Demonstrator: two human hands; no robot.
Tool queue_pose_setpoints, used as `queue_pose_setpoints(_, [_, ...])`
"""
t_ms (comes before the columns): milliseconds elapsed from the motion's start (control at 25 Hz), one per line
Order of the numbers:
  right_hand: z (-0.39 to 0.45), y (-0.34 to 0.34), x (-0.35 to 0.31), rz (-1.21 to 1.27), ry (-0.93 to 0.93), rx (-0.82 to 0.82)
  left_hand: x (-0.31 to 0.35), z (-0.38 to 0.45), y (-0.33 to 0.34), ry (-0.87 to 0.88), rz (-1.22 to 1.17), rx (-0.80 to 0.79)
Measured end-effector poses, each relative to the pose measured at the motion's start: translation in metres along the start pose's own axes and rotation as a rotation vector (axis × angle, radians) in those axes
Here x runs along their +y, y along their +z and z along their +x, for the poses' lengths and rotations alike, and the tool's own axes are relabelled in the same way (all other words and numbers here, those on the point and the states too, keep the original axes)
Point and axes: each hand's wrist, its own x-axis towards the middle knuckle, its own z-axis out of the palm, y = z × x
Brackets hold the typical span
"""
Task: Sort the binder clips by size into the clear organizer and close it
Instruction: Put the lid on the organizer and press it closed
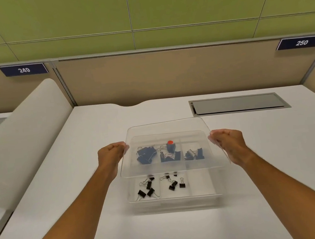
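White desk [253, 148] — each hand (left [111, 153], right [227, 141]) grips the lid [165, 127] over organizer [180, 200].

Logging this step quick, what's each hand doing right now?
Left hand: gripping the left edge of the clear plastic lid above the clear organizer.
Right hand: gripping the lid's right edge.

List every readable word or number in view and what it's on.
"249": white digits on the dark plate, on the partition at upper left.
"250": white digits on the dark plate, on the partition at upper right.
No text shows on the organizer, lid or clips.
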Motion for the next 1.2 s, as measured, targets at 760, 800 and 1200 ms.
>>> queue_pose_setpoints(760, [-0.015, -0.001, 0.046, -0.455, -0.017, 0.146, -0.042, -0.014, 0.006, 0.157, 0.580, 0.172])
queue_pose_setpoints(800, [-0.015, -0.001, 0.046, -0.471, -0.014, 0.142, -0.042, -0.013, 0.005, 0.154, 0.580, 0.165])
queue_pose_setpoints(1200, [-0.008, 0.001, 0.040, -0.504, 0.086, 0.110, -0.035, 0.001, 0.001, -0.021, 0.514, 0.104])
